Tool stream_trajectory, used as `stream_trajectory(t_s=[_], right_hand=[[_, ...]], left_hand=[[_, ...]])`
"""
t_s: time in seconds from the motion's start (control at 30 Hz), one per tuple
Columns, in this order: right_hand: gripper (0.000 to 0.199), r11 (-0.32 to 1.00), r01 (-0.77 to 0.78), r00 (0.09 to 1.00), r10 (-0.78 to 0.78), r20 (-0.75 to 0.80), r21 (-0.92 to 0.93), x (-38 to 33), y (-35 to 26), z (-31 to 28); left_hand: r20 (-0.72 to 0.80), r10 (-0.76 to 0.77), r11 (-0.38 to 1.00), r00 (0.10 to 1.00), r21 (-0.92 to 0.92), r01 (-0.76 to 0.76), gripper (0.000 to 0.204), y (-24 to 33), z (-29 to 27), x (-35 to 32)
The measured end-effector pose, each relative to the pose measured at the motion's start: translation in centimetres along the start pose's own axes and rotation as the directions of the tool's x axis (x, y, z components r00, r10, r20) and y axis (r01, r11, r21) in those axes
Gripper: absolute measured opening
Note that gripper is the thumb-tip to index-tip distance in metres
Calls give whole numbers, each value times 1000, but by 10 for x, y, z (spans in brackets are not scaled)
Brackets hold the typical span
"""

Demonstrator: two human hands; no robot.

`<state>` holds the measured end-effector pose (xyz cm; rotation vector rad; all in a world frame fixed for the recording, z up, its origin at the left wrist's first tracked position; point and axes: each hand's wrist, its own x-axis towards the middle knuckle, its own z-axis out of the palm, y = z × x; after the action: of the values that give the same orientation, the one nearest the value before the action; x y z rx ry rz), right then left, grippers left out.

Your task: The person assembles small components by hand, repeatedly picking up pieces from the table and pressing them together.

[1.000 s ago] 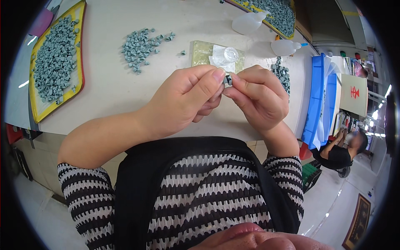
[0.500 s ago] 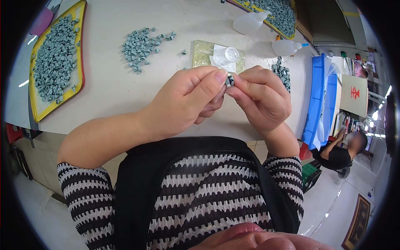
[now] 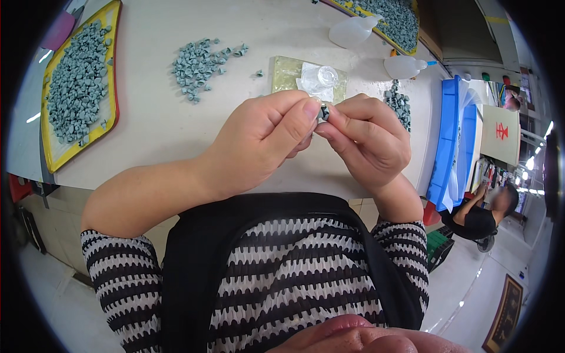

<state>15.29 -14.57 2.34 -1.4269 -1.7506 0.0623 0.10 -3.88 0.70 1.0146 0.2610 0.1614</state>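
Both hands are meeting above the near edge of the desk (image 3: 176, 135), and a small grey piece (image 3: 323, 112) is sitting exactly between them. The left hand (image 3: 259, 144) is pinching it from the left side, its thumb and forefinger closed on it; the right hand (image 3: 368, 141) is gripping it from the right, its fingers (image 3: 347, 112) also clenched around the same piece. Only a sliver of the piece is showing in the gap between the fingertips, so its long axis cannot be told for certain; it seems to be running roughly across, from one hand to the other. Neither hand is nearer than the other: both are touching it.

Beyond the hands, a loose pile of grey pieces (image 3: 203, 62) is lying on the desk, up and to the left, well apart from the left hand. A yellow tray (image 3: 112, 112) holding many more of them is sitting at the far left. Straight ahead of the hands, a yellowish pad (image 3: 285, 73) is carrying a small clear cap (image 3: 325, 76), and a smaller heap of pieces (image 3: 398, 103) is lying just beyond the right hand. Two squeeze bottles (image 3: 406, 66) are lying farther off, near a second tray (image 3: 406, 32) at the top. A stack of blue bins (image 3: 450, 141) is standing at the right end of the desk.
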Motion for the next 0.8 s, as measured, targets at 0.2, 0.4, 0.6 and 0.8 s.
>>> stream_trajectory(t_s=[0.2, 0.4, 0.6, 0.8], right_hand=[[21, 1000, -6, 1000, 6, 1, -7, 0, -1, 0], [19, 1000, 1, 1000, -1, -17, -31, 0, -2, 1], [17, 999, -40, 999, 40, -37, -21, 1, -3, 0], [13, 987, -155, 988, 153, 32, 51, 2, -7, -4]], left_hand=[[-7, 4, 1000, 1000, 12, -4, 35, 0, 0, 1], [20, -8, 999, 1000, -45, 9, 34, 0, 0, 1], [91, -138, 943, 986, -293, 159, 33, 2, 1, 1], [149, -228, 883, 962, -384, 269, 34, 6, -1, 3]])
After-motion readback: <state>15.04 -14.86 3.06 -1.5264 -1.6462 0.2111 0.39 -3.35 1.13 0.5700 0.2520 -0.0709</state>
